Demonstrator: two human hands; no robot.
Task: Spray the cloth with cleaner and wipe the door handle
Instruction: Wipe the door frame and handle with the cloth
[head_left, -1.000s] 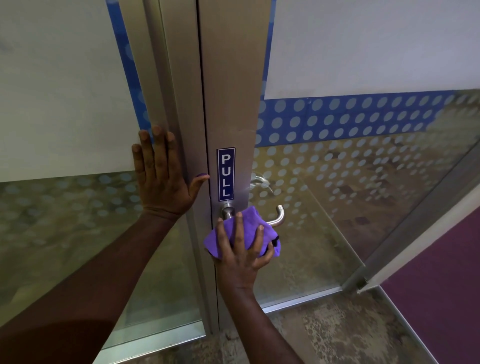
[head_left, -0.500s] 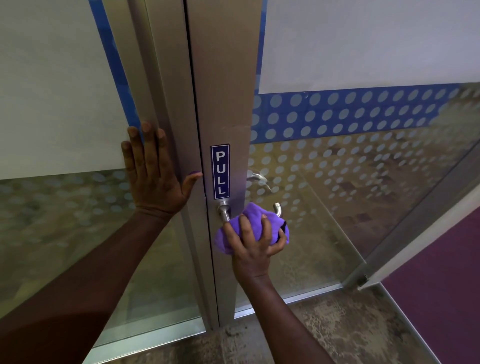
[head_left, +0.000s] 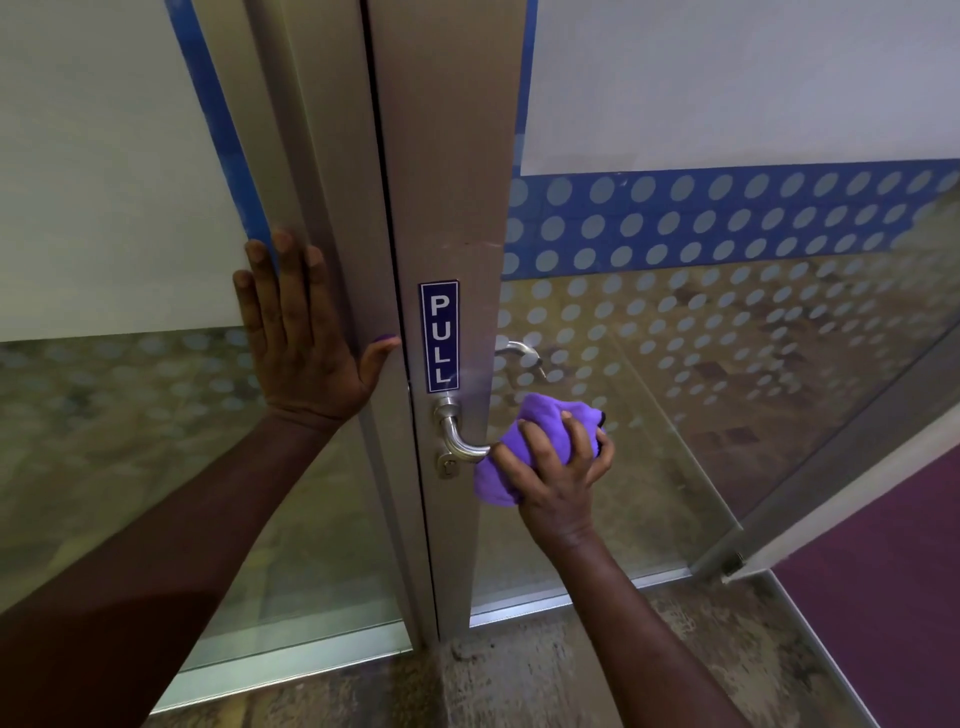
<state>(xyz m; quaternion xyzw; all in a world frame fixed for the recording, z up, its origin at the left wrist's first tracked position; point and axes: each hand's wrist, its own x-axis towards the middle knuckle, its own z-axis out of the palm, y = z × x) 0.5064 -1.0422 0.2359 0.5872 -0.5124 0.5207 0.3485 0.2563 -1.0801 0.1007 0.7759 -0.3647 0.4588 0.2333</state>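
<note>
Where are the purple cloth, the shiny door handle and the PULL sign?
purple cloth (head_left: 540, 423), head view, on its top fold above the fingers.
door handle (head_left: 457, 441), head view, on the bare bend of the lever.
PULL sign (head_left: 439, 336), head view, on its middle letters.

Outer end of the door handle (head_left: 460, 441) under the purple cloth (head_left: 540, 426); forearms cut off below.

A narrow blue sign (head_left: 439, 336) reads "PULL" in white capitals, the letters stacked top to bottom. It is stuck on the metal door frame (head_left: 457, 156), just above the handle (head_left: 457, 436).
</note>
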